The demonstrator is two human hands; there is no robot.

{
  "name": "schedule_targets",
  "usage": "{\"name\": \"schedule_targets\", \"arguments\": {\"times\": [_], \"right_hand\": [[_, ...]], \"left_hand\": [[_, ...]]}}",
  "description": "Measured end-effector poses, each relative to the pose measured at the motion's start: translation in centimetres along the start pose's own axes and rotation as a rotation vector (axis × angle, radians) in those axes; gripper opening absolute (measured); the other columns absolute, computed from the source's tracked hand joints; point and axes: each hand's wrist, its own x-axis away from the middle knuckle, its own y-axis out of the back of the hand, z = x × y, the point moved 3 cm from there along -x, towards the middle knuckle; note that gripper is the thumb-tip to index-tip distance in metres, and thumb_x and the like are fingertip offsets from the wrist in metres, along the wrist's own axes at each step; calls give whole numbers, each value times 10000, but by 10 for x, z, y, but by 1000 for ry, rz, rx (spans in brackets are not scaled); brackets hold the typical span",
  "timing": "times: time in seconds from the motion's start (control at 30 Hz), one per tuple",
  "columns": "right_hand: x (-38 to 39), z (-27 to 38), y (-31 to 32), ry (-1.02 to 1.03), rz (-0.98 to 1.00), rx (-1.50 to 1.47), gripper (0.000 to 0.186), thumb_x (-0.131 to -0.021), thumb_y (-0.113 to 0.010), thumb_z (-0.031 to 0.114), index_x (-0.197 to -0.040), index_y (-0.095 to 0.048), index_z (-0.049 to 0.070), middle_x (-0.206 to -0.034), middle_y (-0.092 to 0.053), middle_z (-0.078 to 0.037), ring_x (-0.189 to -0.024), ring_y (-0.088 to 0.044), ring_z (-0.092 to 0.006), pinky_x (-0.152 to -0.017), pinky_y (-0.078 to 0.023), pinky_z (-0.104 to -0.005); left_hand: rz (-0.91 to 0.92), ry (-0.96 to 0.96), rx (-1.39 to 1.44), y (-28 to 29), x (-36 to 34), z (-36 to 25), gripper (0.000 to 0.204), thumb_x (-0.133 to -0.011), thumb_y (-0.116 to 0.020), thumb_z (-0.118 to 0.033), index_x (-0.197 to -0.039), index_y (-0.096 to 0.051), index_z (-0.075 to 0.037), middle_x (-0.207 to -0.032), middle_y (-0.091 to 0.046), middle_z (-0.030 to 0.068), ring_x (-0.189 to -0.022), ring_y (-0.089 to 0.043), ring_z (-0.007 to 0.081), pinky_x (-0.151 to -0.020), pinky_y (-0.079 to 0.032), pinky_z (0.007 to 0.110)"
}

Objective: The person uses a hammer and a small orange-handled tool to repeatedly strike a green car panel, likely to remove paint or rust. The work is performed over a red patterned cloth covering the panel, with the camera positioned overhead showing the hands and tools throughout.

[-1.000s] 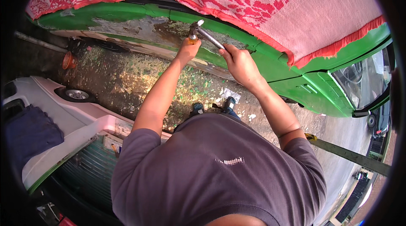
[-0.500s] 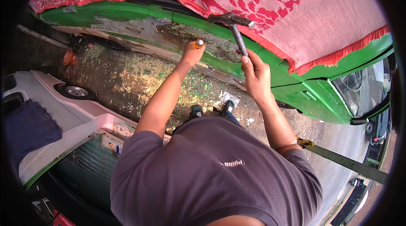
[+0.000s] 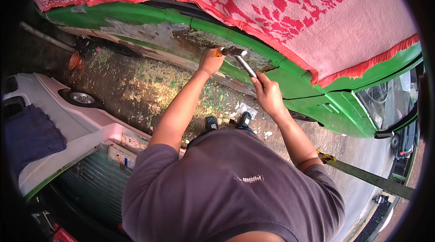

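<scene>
My left hand [image 3: 210, 62] is closed on a yellow-handled tool [image 3: 219, 52], probably a chisel, held against the scraped, rusty side [image 3: 172, 37] of a green vehicle [image 3: 317, 106]. My right hand [image 3: 268, 91] grips the metal handle of a hammer [image 3: 244, 63], whose head is at the top end of the yellow tool, hiding part of it. The tool's working tip is hidden. A red and pale pink patterned cloth [image 3: 326, 24] drapes over the vehicle above both hands.
A white-and-pink vehicle [image 3: 68, 119] with a dark blue cloth [image 3: 34, 138] stands at lower left. A pipe [image 3: 45, 33] and orange bucket [image 3: 76, 60] are at left. Paint flakes [image 3: 136, 88] litter the ground. A long bar [image 3: 371, 178] extends at right, near another car [image 3: 403, 142].
The hammer rose away from the yellow tool half a second ago and has come down onto it. My left hand has moved a little right along the panel.
</scene>
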Motion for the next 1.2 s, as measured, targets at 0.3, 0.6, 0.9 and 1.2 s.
{"name": "schedule_targets", "arguments": {"times": [0.3,0.6,0.9,1.2], "right_hand": [[9,-8,-11,-30,-9,-12,254,-984,-552,199,-1121,-627,-1,-635,-470,10,-577,-429,-73,-522,-362,-265],[17,-14,-7,-176,-9,-11,301,-974,-571,235,-1128,-626,-18,-677,-603,-101,-622,-555,-146,-591,-452,-327],[37,-26,-9,-186,-131,-187,286,-976,-566,214,-1160,-640,8,-639,-572,-55,-589,-514,-116,-570,-438,-299],[37,-12,4,-43,-255,-404,272,-995,-537,202,-1139,-630,-10,-633,-455,43,-557,-398,-42,-496,-303,-220]], "left_hand": [[60,1,14,-4,-1,12,273,-870,-596,-366,-959,-676,-121,-880,-687,139,-842,-648,354,-701,-485,424],[7,35,-32,-9,5,2,287,-874,-589,-394,-934,-683,-129,-877,-691,132,-833,-651,349,-712,-488,424],[-20,-42,-45,-17,11,-1,215,-869,-580,-289,-903,-658,-91,-854,-672,149,-830,-645,351,-689,-478,416],[29,-4,-64,-12,16,-6,224,-866,-573,-302,-897,-655,-96,-864,-667,164,-848,-627,386,-701,-475,443]]}}
